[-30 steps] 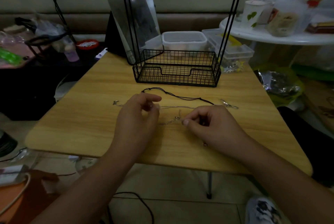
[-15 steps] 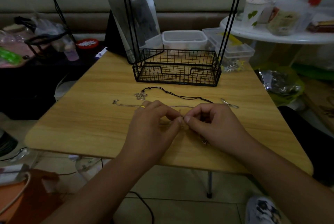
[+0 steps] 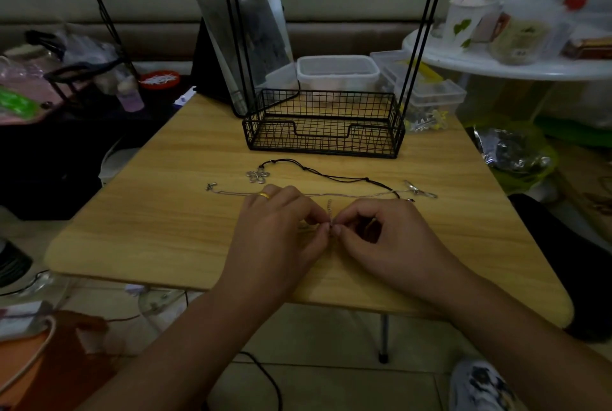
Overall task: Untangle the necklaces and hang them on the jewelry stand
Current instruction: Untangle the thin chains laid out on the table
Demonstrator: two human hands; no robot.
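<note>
While both hands pinch the silver chain [image 3: 331,212] at counter [image 3: 165,228] centre, knot unpicked.
Left hand [image 3: 281,228], right hand [image 3: 384,231] grips closed on chain; tease gently. Jewelry stand [image 3: 323,125] at 12 o'clock.

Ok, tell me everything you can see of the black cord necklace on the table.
The black cord necklace is a thin dark cord, seemingly knotted at points, lying flat on the wooden table just in front of the wire basket of the jewelry stand. It loops at its left end, where a silver open-petal flower pendant lies, then runs right toward a silver clasp. Near its right end it meets a thin silver chain; whether they are tangled is unclear. Neither hand touches it.
</note>
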